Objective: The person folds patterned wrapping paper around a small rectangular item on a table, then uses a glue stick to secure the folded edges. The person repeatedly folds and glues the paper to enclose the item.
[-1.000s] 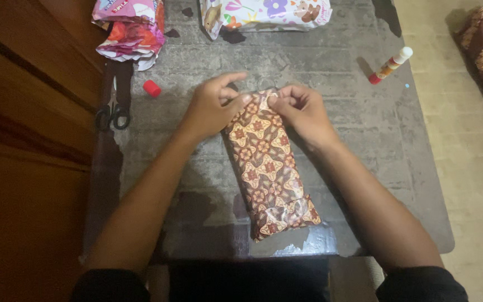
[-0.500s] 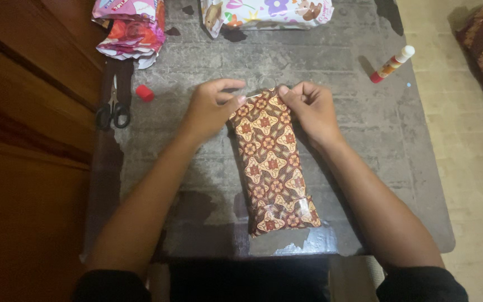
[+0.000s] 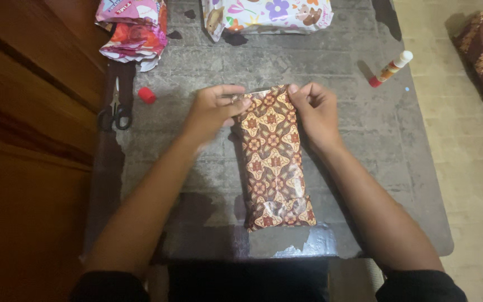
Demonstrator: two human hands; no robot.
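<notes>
A long package wrapped in brown and orange batik-patterned paper (image 3: 274,159) lies lengthwise on the worn grey table (image 3: 364,145), its near end by the table's front edge. My left hand (image 3: 214,112) pinches the left corner of the far end of the paper. My right hand (image 3: 315,111) pinches the right corner of that same end. Both hands hold the far flap stretched between them. A strip of clear tape glints across the package's near end.
A glue stick (image 3: 389,67) lies at the far right, its red cap (image 3: 147,95) at the left. Black-handled scissors (image 3: 114,109) rest by the left edge. Crumpled pink wrapping (image 3: 132,31) and a floral-wrapped parcel (image 3: 266,14) sit at the back. A wooden panel stands left.
The package has turned from a slant to lie straight, its far end swinging right. My hands moved apart, spreading the far flap wider.
</notes>
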